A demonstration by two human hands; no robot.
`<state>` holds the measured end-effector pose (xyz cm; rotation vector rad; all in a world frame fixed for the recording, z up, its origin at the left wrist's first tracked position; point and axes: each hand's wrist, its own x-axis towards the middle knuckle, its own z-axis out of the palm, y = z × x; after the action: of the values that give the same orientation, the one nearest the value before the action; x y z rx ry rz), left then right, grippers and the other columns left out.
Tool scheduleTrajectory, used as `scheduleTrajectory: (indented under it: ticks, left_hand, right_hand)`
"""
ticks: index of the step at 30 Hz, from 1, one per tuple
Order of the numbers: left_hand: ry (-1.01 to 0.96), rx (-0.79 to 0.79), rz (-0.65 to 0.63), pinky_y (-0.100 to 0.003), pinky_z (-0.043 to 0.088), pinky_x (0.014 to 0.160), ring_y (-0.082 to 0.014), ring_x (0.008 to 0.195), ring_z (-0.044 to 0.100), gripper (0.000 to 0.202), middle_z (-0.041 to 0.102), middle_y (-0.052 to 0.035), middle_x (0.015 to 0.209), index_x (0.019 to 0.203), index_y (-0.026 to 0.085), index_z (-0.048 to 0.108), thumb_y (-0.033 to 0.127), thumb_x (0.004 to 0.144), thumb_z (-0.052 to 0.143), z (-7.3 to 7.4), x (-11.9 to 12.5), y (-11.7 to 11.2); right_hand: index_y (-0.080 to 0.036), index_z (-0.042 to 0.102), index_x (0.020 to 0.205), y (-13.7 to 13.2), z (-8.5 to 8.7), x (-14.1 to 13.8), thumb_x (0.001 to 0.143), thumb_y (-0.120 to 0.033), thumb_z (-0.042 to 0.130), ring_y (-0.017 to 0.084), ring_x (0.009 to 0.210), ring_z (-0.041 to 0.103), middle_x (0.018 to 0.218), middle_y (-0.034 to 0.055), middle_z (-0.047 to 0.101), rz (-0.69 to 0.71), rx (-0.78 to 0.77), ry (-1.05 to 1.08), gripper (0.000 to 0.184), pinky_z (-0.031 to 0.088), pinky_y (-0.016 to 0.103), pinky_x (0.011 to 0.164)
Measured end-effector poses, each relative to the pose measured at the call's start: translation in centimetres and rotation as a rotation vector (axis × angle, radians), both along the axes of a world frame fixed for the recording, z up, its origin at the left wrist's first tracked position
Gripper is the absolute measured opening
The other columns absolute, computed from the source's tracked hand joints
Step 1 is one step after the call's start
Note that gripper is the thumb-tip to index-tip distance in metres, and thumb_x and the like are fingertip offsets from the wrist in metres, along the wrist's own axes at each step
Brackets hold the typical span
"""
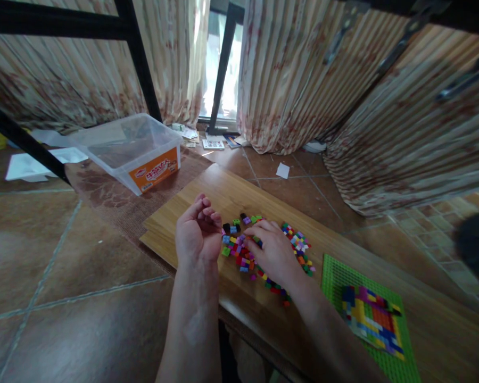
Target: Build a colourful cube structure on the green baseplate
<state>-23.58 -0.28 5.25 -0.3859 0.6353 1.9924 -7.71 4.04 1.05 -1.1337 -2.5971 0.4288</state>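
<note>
A pile of small coloured bricks (299, 246) lies on a wooden board (207, 205) in front of me. My left hand (197, 234) hovers palm up at the pile's left edge, fingers curled in a loose cup; whether it holds bricks is hidden. My right hand (273, 250) rests palm down on the middle of the pile, fingers bent onto the bricks. To the right lies a green baseplate (335, 274) with a flat patch of coloured bricks (369, 316) built on it.
A clear plastic bin (133, 149) with an orange label stands on the tiled floor at the back left. Black metal frame bars (141, 58) cross above it. Striped curtains (383, 106) hang behind. Papers (282, 170) lie scattered by the window.
</note>
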Motion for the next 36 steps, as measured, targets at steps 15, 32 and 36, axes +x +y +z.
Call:
scheduleTrajectory:
  ticks: [15,32,36]
  left_hand:
    - [-0.017,-0.004,-0.004,-0.013,0.04,0.043,-0.0016,0.042,0.047,0.017,0.058,0.0031,0.063,0.088,0.01,0.06,-0.001,0.081,0.048,0.0,0.0,0.1]
    - [-0.006,-0.006,-0.012,-0.013,0.041,0.043,-0.0014,0.042,0.047,0.017,0.058,0.0036,0.062,0.087,0.011,0.06,0.0,0.081,0.049,0.1,0.2,0.1]
    - [-0.008,-0.012,-0.015,-0.013,0.041,0.044,-0.0015,0.042,0.046,0.017,0.058,0.0037,0.062,0.087,0.012,0.061,0.0,0.081,0.05,0.1,0.1,0.1]
  right_hand:
    - [-0.019,0.064,0.086,-0.5,-0.8,1.4,0.087,-0.02,0.064,0.022,0.089,0.056,0.09,0.0043,0.066,0.041,-0.005,0.059,0.001,0.041,0.035,0.081]
    - [-0.019,0.067,0.101,1.0,-0.8,-1.1,0.094,-0.031,0.054,0.022,0.096,0.059,0.097,0.0071,0.068,-0.115,0.067,0.127,0.019,0.042,0.033,0.087]
    - [-0.022,0.068,0.104,0.6,-0.7,-1.3,0.095,-0.029,0.052,0.02,0.096,0.06,0.099,0.0057,0.067,-0.106,0.059,0.106,0.02,0.043,0.031,0.085]
